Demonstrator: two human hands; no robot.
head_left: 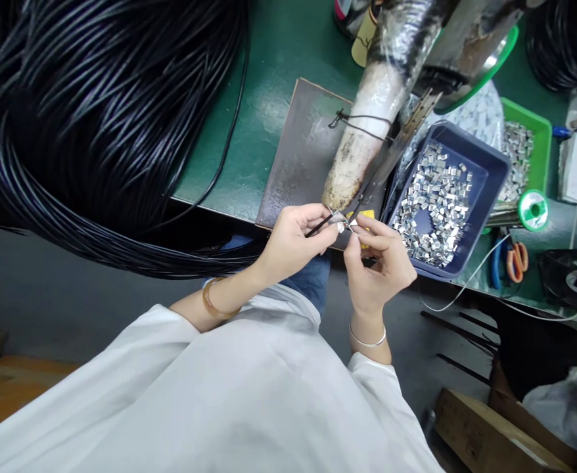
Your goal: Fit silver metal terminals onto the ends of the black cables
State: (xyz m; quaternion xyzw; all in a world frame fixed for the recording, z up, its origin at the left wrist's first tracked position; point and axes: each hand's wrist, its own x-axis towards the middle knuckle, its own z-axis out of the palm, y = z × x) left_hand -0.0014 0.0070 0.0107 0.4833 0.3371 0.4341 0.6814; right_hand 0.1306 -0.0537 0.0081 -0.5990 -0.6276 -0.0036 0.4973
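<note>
My left hand pinches the end of a black cable, with small silvery and white bits at its tip. Facing it, my right hand is closed at the fingertips on a small shiny metal piece. The two sets of fingertips nearly meet at the table's front edge. Just beyond them ends a stained, plastic-wrapped tube, tied round with dark wire. Something yellow lies behind my right fingertips, partly hidden. Exact contact between cable tip and metal piece is too small to tell.
A large coil of black cable fills the left side. Right of my hands stands a blue bin of small metal shells, then a green bin, a solder spool and orange-and-blue-handled pliers. A dark board lies under the tube.
</note>
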